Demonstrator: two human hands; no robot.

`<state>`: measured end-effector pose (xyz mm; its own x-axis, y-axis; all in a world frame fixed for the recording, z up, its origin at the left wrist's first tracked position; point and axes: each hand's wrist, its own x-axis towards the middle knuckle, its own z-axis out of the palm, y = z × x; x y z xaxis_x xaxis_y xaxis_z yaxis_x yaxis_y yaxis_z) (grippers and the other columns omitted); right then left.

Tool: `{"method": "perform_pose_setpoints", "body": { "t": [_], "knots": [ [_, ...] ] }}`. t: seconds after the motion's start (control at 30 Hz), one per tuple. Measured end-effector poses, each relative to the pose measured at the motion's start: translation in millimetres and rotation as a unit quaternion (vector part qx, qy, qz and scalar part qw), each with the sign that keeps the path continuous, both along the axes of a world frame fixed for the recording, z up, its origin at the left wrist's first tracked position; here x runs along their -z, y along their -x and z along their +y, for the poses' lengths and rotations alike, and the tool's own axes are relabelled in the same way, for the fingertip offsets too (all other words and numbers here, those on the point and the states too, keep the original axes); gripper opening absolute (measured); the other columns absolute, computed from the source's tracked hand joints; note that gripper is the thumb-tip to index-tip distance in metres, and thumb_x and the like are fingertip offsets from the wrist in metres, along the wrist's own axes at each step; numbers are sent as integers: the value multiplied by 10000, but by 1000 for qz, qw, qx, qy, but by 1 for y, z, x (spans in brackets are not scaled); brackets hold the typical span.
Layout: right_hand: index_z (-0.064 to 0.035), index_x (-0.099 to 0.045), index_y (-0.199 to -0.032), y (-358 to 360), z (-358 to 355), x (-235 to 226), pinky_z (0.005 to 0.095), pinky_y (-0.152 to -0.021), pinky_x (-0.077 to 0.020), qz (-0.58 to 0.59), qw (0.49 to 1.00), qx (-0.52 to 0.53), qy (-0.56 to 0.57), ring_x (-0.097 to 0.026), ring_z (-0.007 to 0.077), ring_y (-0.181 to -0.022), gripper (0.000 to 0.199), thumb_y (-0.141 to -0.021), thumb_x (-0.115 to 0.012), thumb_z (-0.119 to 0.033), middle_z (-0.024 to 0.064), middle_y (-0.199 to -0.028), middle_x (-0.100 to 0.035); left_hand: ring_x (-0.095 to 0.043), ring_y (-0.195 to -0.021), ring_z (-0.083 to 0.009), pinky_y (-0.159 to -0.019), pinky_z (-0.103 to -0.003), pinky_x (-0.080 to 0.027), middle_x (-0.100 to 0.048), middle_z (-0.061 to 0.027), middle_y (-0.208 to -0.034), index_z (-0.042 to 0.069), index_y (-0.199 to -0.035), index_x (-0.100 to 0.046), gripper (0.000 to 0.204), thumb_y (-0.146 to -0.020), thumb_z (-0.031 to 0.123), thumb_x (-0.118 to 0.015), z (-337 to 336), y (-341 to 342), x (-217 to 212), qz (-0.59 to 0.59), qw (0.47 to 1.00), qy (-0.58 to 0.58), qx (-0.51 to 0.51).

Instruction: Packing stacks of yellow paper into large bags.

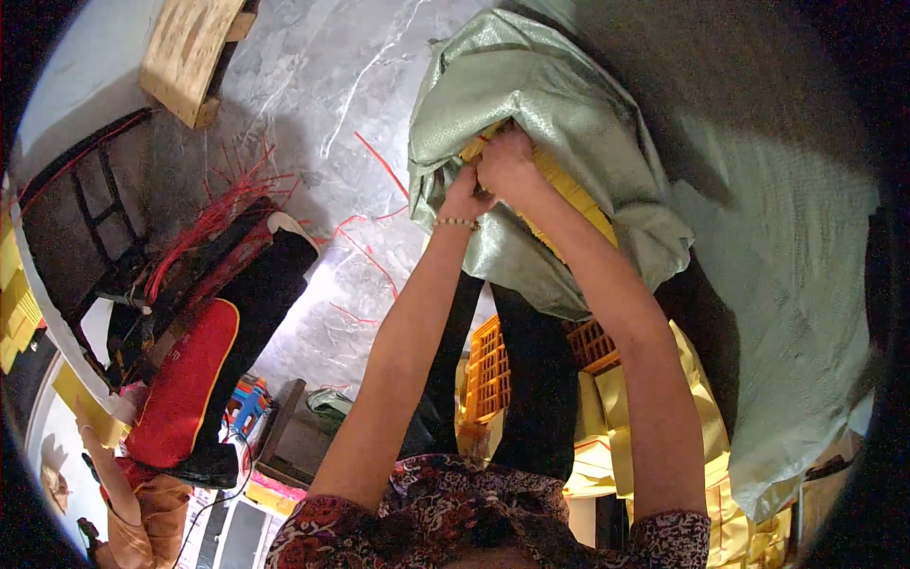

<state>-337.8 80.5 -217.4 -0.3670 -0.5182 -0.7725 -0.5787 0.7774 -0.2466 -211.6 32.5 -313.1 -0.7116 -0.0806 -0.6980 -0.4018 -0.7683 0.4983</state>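
A pale green woven sack point(531, 71) stands in front of me with its mouth gaping. Inside it shows a tight stack of yellow paper pieces point(578, 204), seen edge-on. At the near left side of the mouth my left hand point(463, 197), with a beaded bracelet on the wrist, has its fingers closed. My right hand point(509, 161) is closed right beside it, over the stack's far end. A short bit of red shows by the right fingers. What either hand grips is hidden by the fingers.
Red plastic strips point(227, 199) lie bundled on a black frame to the left, others on the grey floor. A wooden pallet point(190, 57) is at far left. Orange crates point(488, 370) and yellow packets point(654, 398) are near my legs. A co-worker's arm point(118, 484) touches yellow paper.
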Motion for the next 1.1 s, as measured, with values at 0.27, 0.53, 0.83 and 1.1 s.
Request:
{"method": "perform_pose_setpoints", "body": {
  "t": [0.27, 0.53, 0.83, 1.1],
  "knots": [
    [-24, -337, -1383, 3, 6, 0, 510, -1108, -47, -38, 999, -22, -13, -190, 349, -1365, 649, -835, -448, -353, 183, -1453, -273, -603, -683, -222, -612, -407, -526, -630, -62, -839, 50, -935, -614, 261, -702, 102, -717, 12, 20, -30, -329, 925, 98, -164],
    [-39, -493, -1282, -7, -19, -19, 449, -1070, -231, 14, 999, -34, 37, -384, 321, -1269, 552, -836, -421, -356, 183, -1344, -444, -564, -568, -133, -516, -276, -471, -633, -68, -670, -21, -708, -638, 151, -649, 57, -753, -38, 5, -34, -177, 900, 368, -154],
    [19, -623, -1025, -7, 2, 40, 457, -991, -335, 100, 948, 67, 295, -544, 348, -1044, 442, -824, -429, -324, 236, -1093, -587, -568, -579, -176, -536, -314, -486, -606, -58, -709, 42, -752, -590, 60, -743, 54, -648, -23, 13, -24, -98, 917, 348, -169],
    [-10, -647, -889, -23, 51, -15, 522, -764, -461, -5, 945, 100, 311, -604, 432, -707, 387, -865, -436, -334, 258, -843, -623, -599, -657, -195, -493, -338, -516, -579, -97, -884, 28, -968, -499, 280, -736, -60, -629, -27, 11, -13, -36, 934, -99, -341]
  ]
}}
